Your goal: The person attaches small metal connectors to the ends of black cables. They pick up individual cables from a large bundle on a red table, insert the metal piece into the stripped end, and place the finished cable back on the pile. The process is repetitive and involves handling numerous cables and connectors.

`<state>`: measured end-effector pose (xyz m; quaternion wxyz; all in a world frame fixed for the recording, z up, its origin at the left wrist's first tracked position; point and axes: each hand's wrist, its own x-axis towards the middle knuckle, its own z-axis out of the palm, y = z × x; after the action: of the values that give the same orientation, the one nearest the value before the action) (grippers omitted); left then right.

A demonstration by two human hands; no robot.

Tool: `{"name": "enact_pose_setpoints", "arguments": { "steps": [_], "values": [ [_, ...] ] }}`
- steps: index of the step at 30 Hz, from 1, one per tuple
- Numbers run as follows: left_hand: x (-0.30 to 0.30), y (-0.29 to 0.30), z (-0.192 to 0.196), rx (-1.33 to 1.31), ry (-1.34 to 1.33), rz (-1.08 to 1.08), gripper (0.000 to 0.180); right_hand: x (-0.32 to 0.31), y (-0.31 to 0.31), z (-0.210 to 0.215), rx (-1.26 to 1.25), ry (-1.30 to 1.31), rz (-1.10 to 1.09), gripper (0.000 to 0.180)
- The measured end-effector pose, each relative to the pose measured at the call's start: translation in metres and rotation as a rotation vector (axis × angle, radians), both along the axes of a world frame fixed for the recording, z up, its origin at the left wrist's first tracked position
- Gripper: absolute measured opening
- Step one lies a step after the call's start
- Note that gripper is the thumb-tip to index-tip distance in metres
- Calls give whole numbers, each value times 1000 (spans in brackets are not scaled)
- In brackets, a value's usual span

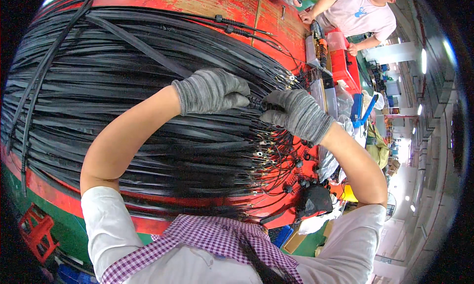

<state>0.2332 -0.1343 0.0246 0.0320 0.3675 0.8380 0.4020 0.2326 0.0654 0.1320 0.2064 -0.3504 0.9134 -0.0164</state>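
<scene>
My left hand (212, 92), in a grey knitted glove, is closed on a black cable fitting (256, 104) with a ribbed look. From the other side, my right hand (299, 114), gloved alike, pinches the same fitting, so only a short piece shows between the fingers. Beneath both hands lies a wide bundle of black sleeved cables (148, 121), stretching left to right. Near my right hand the cables end in thin wires with small metal terminals (261, 154). One flat black cable (140, 47) crosses the bundle at an angle toward my left wrist.
The bundle rests on a worn red table (197, 1). Two cables with black ribbed fittings (232, 24) lie at its far side. Rightward are a red bin (345, 71), plastic bags and a blue-handled tool (363, 111). A co-worker (355, 12) stands at the far right.
</scene>
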Motion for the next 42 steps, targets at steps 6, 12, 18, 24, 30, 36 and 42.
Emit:
{"name": "enact_pose_setpoints", "arguments": {
  "steps": [6,12,18,24,30,36,42],
  "values": [
    [3,-2,10,15,2,20,29,11,5,0,-79,168,13,41],
    [5,1,12,-6,124,58,33,17,8,1,-209,237,46,30],
    [8,9,22,-65,245,151,36,20,17,-10,-279,245,-108,29],
    [14,15,25,-78,271,241,39,19,6,-14,-263,434,-55,28],
    [5,7,10,-107,81,9,37,25,8,-25,-8,455,101,34],
    [2,8,22,-184,155,-135,27,24,3,-30,223,556,215,36],
    [10,-10,26,-142,-13,-36,37,6,-15,-11,115,4,41,42]
  ]
}}
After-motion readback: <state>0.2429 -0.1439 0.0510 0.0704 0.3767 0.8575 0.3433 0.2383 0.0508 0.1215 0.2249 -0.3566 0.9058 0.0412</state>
